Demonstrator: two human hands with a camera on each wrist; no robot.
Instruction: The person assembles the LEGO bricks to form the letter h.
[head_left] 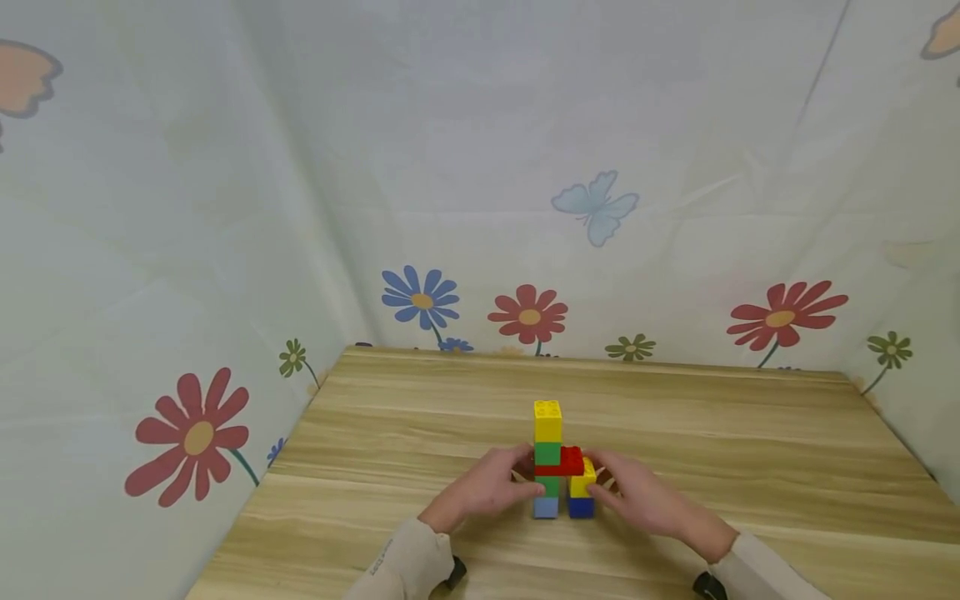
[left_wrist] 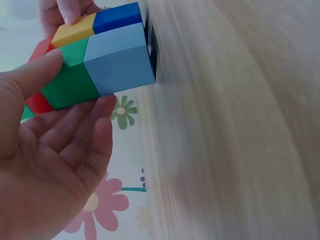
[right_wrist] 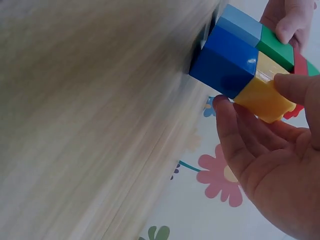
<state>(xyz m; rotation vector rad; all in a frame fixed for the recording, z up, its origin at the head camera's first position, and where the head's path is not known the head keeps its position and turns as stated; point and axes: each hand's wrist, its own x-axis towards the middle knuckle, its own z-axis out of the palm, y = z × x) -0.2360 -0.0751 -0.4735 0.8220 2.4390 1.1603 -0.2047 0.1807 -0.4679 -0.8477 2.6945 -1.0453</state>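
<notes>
Toy building bricks form a two-legged stack in front of me in the head view. Its left column has a light blue brick (head_left: 546, 507) at the bottom, then a green brick (left_wrist: 71, 75), a flat red brick (head_left: 558, 469), another green brick (head_left: 547, 452) and a yellow brick (head_left: 547, 427) on top. The red brick reaches right to a short column, a yellow brick (right_wrist: 262, 97) over a dark blue brick (right_wrist: 226, 61). My left hand (head_left: 495, 483) pinches the lower green brick, thumb in front, fingers behind. My right hand (head_left: 645, 498) pinches the short column's yellow brick likewise.
The stack is on a wood-grain table (head_left: 390, 417). A pale cloth (head_left: 465, 150) printed with flowers and butterflies hangs behind the table and along its sides. Black bands (head_left: 456, 573) show at both cuffs.
</notes>
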